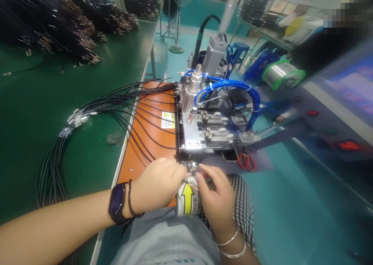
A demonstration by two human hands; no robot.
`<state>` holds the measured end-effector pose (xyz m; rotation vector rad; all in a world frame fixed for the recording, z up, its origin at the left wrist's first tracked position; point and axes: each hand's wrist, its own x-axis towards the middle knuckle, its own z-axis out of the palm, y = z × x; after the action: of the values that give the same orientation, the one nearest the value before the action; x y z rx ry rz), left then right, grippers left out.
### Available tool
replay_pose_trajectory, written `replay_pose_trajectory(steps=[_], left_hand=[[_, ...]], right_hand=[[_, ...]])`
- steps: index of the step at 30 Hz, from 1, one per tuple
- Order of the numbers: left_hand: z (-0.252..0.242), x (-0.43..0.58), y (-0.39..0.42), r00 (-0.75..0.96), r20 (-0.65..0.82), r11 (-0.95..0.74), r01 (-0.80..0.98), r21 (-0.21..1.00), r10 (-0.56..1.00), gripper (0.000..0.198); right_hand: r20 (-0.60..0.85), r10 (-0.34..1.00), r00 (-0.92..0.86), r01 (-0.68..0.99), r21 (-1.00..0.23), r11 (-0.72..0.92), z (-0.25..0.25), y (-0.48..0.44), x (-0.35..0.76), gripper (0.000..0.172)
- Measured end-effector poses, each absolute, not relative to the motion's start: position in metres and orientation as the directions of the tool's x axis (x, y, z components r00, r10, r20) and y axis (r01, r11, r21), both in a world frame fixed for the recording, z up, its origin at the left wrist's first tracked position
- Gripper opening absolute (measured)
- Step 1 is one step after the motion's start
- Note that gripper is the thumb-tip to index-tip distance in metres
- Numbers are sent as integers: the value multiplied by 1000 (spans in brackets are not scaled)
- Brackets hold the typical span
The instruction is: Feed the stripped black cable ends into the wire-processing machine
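My left hand [163,181] is closed at the near end of the machine's fixture row, its fingertips around the end of a black cable that is mostly hidden beneath the hand. Thin light-coloured and orange wires [194,186] show between my two hands. The thumb and forefinger of my right hand [215,185] pinch a fine wire [195,168] beside a small metal fixture [190,165]. Below the fingers sits a white label with a yellow arrow [188,199]. More black cables [116,98] run from a bundle across the orange plate [154,96] into the machine.
The machine [201,129] with blue air hoses [233,83] stands ahead. Red-handled scissors [247,161] and a phone [230,155] lie to its right. A wire spool [283,74] is farther right. Cable heaps [58,20] cover the far part of the green table [96,152].
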<state>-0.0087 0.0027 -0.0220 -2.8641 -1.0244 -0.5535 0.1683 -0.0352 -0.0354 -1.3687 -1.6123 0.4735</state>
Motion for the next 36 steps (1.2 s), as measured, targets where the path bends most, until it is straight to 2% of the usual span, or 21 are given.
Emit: replay_pose_trajectory(steps=[3,6,10,14,18,22,27,31,36], left_hand=[[-23,-10,1,724,336,-782,620,65,602,10],[-23,-11,1,727,335,-784,618,62,600,7],[-24,-12,1,725,342,-783,619,58,598,7],[-25,-10,2,735,326,-790,610,66,595,7],[-27,-8,1,764,306,-814,577,70,568,6],[-30,-6,-1,769,302,-818,570,76,564,8],[-28,-3,0,711,293,-764,633,128,639,11],[-25,-3,1,664,353,-742,652,158,659,14],[-28,-3,-3,653,317,-723,653,225,688,14]], right_hand=[[376,927,6,543,-779,313,-35,-37,166,7],[284,954,-95,549,-785,288,-35,-36,165,8],[196,980,36,460,-874,158,-35,-31,167,7],[232,972,-31,458,-861,220,-30,-30,167,16],[279,958,-72,505,-818,276,-26,-30,165,14],[227,954,-197,551,-779,299,-25,-26,166,15],[185,983,14,424,-891,162,-31,-22,171,16],[170,985,-37,365,-915,172,-34,-22,169,9],[124,992,-34,260,-957,128,-35,-23,164,11]])
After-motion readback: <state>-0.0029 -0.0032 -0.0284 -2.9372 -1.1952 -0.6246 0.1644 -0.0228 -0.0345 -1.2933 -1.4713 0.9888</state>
